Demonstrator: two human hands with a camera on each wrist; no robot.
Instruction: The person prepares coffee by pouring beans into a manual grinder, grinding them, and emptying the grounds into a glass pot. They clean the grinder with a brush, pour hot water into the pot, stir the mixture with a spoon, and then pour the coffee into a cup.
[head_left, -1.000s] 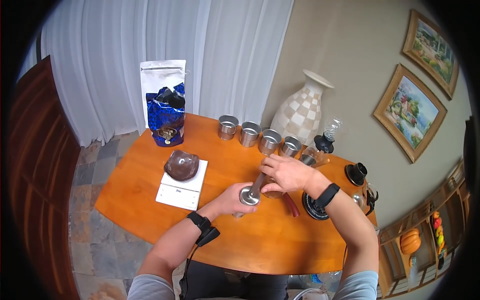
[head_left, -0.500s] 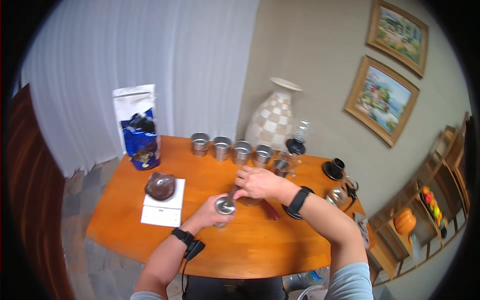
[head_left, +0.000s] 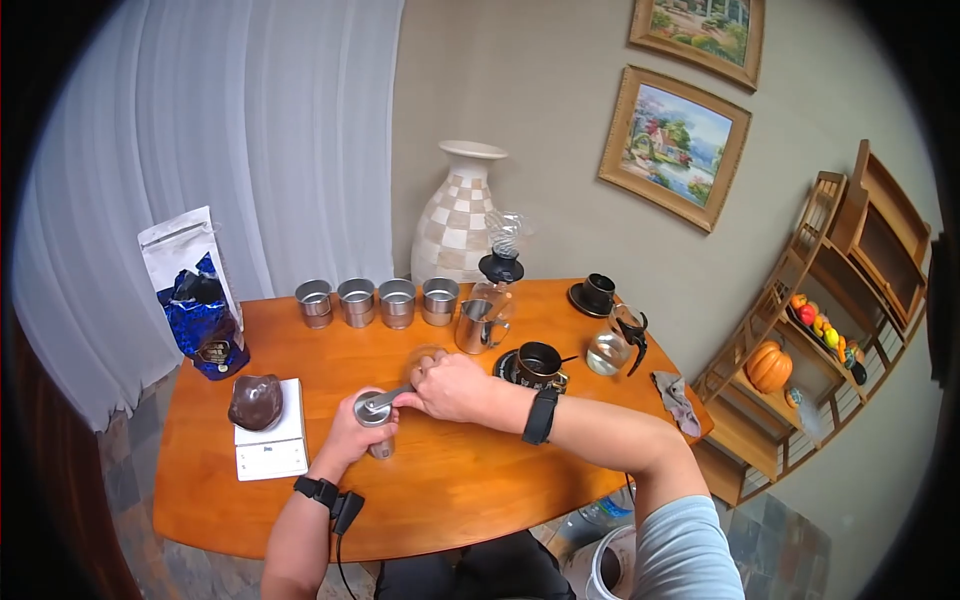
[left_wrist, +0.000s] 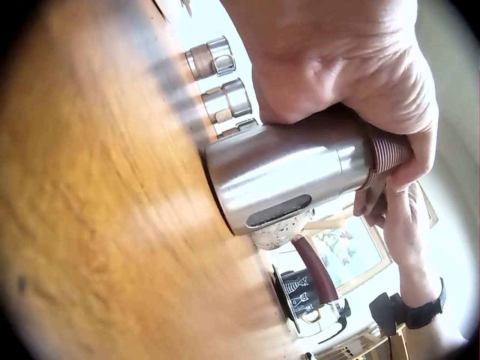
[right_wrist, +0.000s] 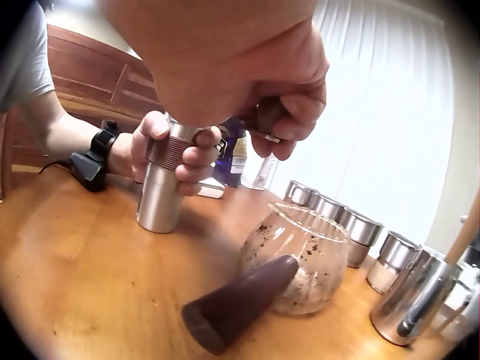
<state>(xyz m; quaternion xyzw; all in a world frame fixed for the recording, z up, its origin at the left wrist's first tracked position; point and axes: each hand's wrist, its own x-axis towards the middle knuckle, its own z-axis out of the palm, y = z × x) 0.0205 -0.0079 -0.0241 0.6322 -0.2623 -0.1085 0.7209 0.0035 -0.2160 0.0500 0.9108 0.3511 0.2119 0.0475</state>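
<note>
My left hand wraps round the ribbed brown band of a steel hand coffee grinder. The grinder stands upright on the table with a slot-shaped window low in its side. Over its top runs a crank handle. At the crank's outer end my right hand holds the dark knob between curled fingers. Just beyond that hand, a round glass jar with dark specks and a dark red handle sits on the table, mostly covered by the hand in the head view.
Left of the grinder, a brown bowl rests on a white scale, near a blue-white bag. Several steel cups line the back. A steel pitcher, black cup and glass pot stand to the right.
The head view has swung right, so the table's things sit further left. Both hands stay on the grinder, and the crank now points more to the right in the view.
</note>
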